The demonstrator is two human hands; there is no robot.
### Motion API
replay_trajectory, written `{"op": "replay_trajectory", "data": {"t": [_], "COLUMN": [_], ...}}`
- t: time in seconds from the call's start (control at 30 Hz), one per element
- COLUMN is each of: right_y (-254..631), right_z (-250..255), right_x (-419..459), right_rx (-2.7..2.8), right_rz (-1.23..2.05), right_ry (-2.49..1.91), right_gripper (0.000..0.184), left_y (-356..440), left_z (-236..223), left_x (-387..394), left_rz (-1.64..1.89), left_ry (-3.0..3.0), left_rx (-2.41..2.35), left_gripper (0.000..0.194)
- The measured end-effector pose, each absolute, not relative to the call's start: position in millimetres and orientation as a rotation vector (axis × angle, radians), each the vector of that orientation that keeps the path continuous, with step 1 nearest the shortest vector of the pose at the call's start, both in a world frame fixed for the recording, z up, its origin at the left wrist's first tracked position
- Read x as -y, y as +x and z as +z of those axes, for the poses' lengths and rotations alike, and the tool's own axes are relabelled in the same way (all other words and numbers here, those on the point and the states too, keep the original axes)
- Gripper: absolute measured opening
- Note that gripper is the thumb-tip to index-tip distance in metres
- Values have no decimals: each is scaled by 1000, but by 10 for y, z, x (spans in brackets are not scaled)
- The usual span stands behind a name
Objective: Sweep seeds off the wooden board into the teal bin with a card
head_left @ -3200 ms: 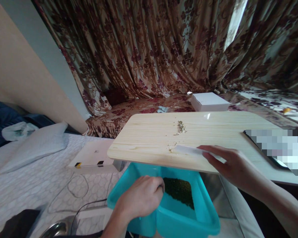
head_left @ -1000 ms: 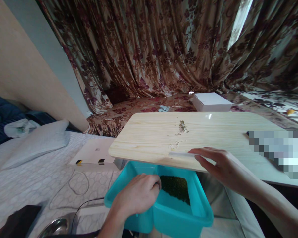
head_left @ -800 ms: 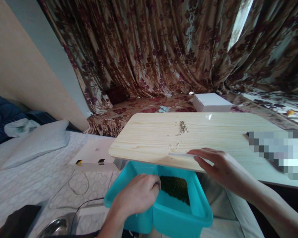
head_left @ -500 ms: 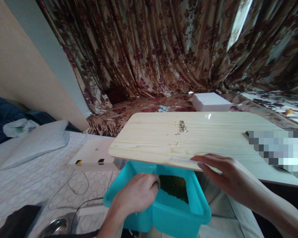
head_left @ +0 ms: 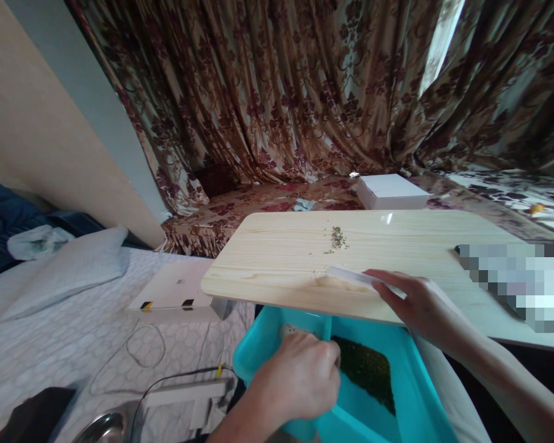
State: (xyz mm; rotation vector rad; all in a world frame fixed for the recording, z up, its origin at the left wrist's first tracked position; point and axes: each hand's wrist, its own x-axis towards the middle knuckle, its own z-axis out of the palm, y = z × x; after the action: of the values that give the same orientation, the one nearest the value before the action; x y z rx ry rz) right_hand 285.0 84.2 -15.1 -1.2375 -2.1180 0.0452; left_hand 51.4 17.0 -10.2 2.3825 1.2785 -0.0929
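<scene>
My left hand [head_left: 302, 372] is closed on the middle divider of a teal two-part bin [head_left: 351, 424], held just below the table's near edge. Dark green grains, like mung beans [head_left: 367, 372], lie in the bin's right compartment. A few pale grains [head_left: 295, 331] show in the left one, mostly hidden by the hand. Between the thumb and fingers of my right hand [head_left: 409, 301] is a flat white strip [head_left: 351, 277], low over the tabletop near its front edge. Farther back on the wooden table [head_left: 268, 258] sits a small scatter of green and pale grains [head_left: 337, 238].
A pixelated flat device [head_left: 512, 277] lies on the table's right side. Behind the table stands a white box [head_left: 392, 191]. To the left, a bed holds a white case [head_left: 175, 286], a pillow [head_left: 78, 267], a power strip [head_left: 189, 392] and a metal bowl [head_left: 104, 427].
The teal bin and my left hand have shifted right. My right hand has moved the white strip from the table's front edge inward, toward the pale grains.
</scene>
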Motion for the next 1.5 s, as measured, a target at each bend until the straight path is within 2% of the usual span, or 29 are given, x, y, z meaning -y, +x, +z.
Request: {"op": "replay_trajectory", "data": {"t": [0.53, 0.73, 0.97, 1.17, 1.4, 1.5], "right_y": [2638, 2663, 2349, 2381, 2205, 2389], "right_z": [-69, -81, -28, -84, -53, -6], "right_x": [-796, -763, -407, -717, -419, -485], "right_rx": [2221, 2155, 2289, 2200, 2335, 2283], "right_rz": [182, 73, 377, 140, 409, 318], "right_ry": [-1129, -1214, -988, -1094, -830, -896], "right_gripper": [29, 30, 30, 33, 32, 31], "left_y": [778, 780, 777, 735, 604, 507], "left_z": [-27, -34, -88, -51, -70, -70], "left_x": [-172, -171, -157, -157, -141, -111], "left_rz": [-181, -166, -131, -168, -134, -106], "left_ry": [2492, 2489, 2516, 2482, 2399, 2338], "left_rx": [-1172, -1169, -1155, -1173, -1303, -1335], "left_gripper": [30, 29, 28, 29, 29, 29]}}
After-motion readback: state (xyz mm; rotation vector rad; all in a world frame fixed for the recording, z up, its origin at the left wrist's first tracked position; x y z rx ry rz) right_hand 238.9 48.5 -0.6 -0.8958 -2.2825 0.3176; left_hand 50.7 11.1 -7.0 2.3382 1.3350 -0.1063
